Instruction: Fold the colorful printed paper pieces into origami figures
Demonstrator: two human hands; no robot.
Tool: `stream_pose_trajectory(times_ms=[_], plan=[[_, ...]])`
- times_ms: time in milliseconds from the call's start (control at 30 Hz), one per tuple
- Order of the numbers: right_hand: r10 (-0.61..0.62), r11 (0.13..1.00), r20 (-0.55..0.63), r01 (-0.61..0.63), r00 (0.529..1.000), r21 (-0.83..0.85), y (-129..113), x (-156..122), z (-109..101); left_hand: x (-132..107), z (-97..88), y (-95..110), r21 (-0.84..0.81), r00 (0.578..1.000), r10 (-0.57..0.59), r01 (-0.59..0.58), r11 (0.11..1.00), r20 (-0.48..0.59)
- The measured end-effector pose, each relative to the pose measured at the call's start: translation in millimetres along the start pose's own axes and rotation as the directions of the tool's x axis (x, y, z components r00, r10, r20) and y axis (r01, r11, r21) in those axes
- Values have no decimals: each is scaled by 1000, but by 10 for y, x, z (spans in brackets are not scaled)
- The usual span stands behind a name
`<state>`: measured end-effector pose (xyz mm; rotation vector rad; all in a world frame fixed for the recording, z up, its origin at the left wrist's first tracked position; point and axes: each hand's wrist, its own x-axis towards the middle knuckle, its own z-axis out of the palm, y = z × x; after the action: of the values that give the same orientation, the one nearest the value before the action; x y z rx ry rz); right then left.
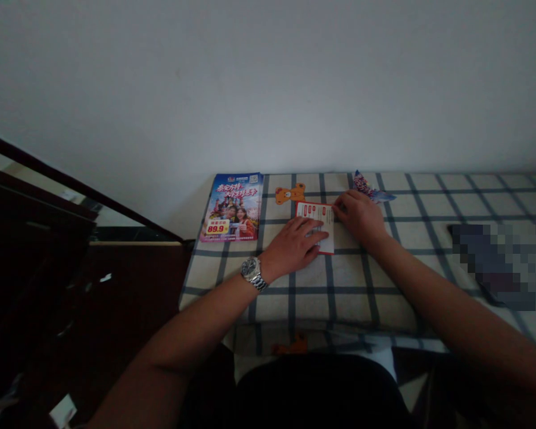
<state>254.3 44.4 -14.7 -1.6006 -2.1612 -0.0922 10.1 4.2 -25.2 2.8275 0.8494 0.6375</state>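
A small white paper with red print (316, 221) lies on the checked tablecloth (348, 286). My left hand (295, 245), with a metal watch on its wrist, lies flat on the paper's lower left part, fingers stretched out. My right hand (360, 214) rests at the paper's right edge, fingers curled down onto the upper right corner. Just behind my right hand lies a folded, patterned paper shape (370, 187). An orange bear print (290, 193) on the cloth shows behind the paper.
A colourful flyer with "89.9" on it (232, 207) lies at the table's far left corner. A blurred dark object (495, 262) sits at the right. A white wall stands right behind the table. Dark furniture and floor fill the left.
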Motion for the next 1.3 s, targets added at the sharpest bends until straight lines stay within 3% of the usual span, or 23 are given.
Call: stream_pose_trajectory(times_ms=[467,767,933,1167,1300], plan=[[12,998,-44,-9,999,69,30,67,11,-3,-26,-21,2,999,-1,1,1000,35],[-174,940,-26,174,984,293,145,-131,20,4,-52,-67,-22,999,-27,28,999,28],[-283,914,28,261,959,309,155,-227,-22,-3,-57,-78,-24,999,-33,34,999,40],[-290,914,39,264,956,309,119,-265,-66,-3,-76,-72,-50,999,-33,35,998,39],[-301,913,103,256,948,318,122,-269,-107,-3,-85,-58,-56,998,-42,44,997,40]])
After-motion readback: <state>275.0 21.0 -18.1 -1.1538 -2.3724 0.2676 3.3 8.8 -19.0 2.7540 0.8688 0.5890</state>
